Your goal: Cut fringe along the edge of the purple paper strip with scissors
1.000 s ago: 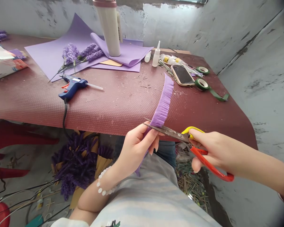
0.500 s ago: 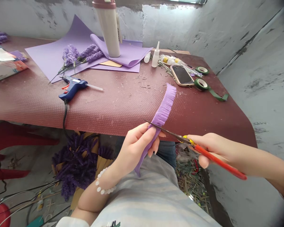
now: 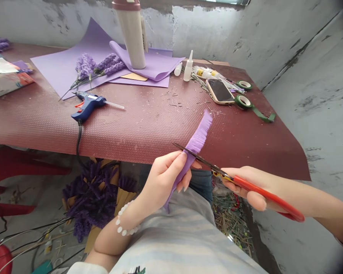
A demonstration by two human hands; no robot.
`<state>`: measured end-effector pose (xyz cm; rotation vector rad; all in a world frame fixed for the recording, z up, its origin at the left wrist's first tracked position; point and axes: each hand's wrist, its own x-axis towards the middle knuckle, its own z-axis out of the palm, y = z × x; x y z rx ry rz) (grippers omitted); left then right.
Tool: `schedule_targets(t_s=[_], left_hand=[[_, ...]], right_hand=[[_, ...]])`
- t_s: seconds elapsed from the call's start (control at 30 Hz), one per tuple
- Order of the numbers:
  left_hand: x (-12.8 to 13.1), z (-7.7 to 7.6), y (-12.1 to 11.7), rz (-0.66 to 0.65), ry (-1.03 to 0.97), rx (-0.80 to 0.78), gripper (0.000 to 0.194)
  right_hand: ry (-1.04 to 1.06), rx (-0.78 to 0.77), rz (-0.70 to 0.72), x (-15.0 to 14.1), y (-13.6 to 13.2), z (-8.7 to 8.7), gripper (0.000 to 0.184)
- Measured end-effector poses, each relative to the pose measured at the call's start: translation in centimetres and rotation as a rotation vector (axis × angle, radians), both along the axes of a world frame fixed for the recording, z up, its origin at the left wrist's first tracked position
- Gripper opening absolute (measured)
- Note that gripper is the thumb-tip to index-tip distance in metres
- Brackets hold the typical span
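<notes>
My left hand [image 3: 165, 180] pinches a long strip of lilac crepe paper [image 3: 197, 141], which has a finely snipped fringe along one edge. Its lower end hangs below my fingers, and its upper end sticks up over the table. My right hand [image 3: 247, 188] holds a pair of scissors [image 3: 234, 179] with red and yellow handles. The scissors are nearly closed, and their dark metal blades [image 3: 201, 161] lie across the strip's edge just above my left fingers. A pearl-like bead bracelet [image 3: 124, 220] circles my left wrist.
A maroon textured mat [image 3: 160, 131] covers the table, with scattered stem bits. On it are a blue glue gun [image 3: 88, 106], lilac paper sheets [image 3: 57, 66], paper lavender stems [image 3: 97, 66], a bottle [image 3: 130, 34], a phone [image 3: 220, 91] and green tape rolls [image 3: 242, 101]. Purple lavender bunches [image 3: 93, 196] lie below.
The scissors' handles have come together and the blades have closed across the strip's edge. The strip's upper end has dropped lower and tilted toward the right, and my right hand has shifted slightly.
</notes>
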<state>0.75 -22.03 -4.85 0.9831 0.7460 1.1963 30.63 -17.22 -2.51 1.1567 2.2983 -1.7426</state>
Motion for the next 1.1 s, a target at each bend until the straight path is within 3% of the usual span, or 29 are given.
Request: schedule_targets(t_s=[0.13,0.63,0.77,0.87,0.97,1.1], left_hand=[[0.1,-0.3,0.0,0.006,-0.028,-0.002,0.045],[0.3,-0.3,0.0,0.011,-0.071,-0.018,0.045],[0.0,-0.5,0.1,-0.006,-0.062,0.036,0.039],[-0.2,-0.6,0.0,0.111,-0.063,0.084,0.035],[-0.2,-0.7,0.0,0.236,-0.033,0.091,0.035],[0.0,-0.7,-0.1,0.265,0.057,0.085,0.04]], right_hand=[[0.004,-0.264,-0.111,-0.5,0.0,-0.3,0.075],[0.043,-0.234,-0.1,0.5,0.6,-1.4,0.065],[-0.057,-0.177,-0.078,-0.1,0.5,0.5,0.057],[-0.197,-0.213,-0.063,-1.1,0.2,2.8,0.039],[-0.225,-0.105,-0.054,-2.3,-0.2,4.5,0.045],[-0.344,0.144,-0.108,-3.3,-0.6,4.8,0.059]])
